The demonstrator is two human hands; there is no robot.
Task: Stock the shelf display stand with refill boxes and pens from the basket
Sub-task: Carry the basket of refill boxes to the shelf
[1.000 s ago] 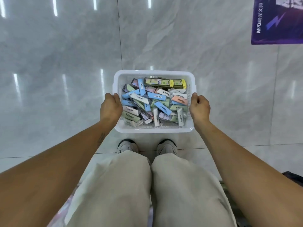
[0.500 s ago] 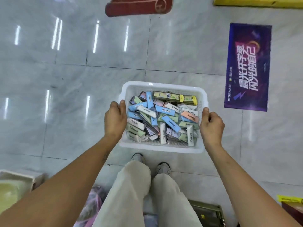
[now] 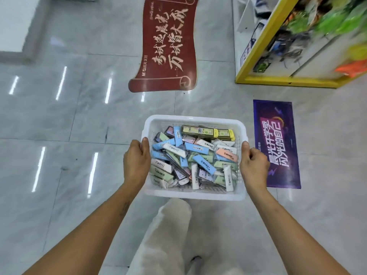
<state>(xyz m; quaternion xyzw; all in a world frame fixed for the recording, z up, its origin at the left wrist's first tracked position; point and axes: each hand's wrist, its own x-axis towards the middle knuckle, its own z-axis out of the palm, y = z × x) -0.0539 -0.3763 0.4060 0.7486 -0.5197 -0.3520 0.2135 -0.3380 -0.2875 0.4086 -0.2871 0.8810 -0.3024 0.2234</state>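
Both hands are gripping the basket point(image 3: 193, 120) by its short sides — the left hand point(image 3: 136, 162) curling over the rim at 9 o'clock with the thumb on top, the right hand point(image 3: 253, 165) doing the same at 3 o'clock, fingers wrapped under the lip. Neither is nearer; the load is sitting evenly between them. Inside, the boxes point(image 3: 200, 155) are lying jumbled flat at all angles, with a longer yellow-green pack point(image 3: 208, 132) lying crosswise along the far wall. Beyond the basket, a purple floor sticker point(image 3: 278, 143) is lying at 2 o'clock and a red one point(image 3: 168, 46) at 12. Farther off at 1 o'clock, a yellow-framed shelf point(image 3: 286, 81) is blurring into view — probably the way to be carrying everything, though whether it is the display stand I cannot tell.
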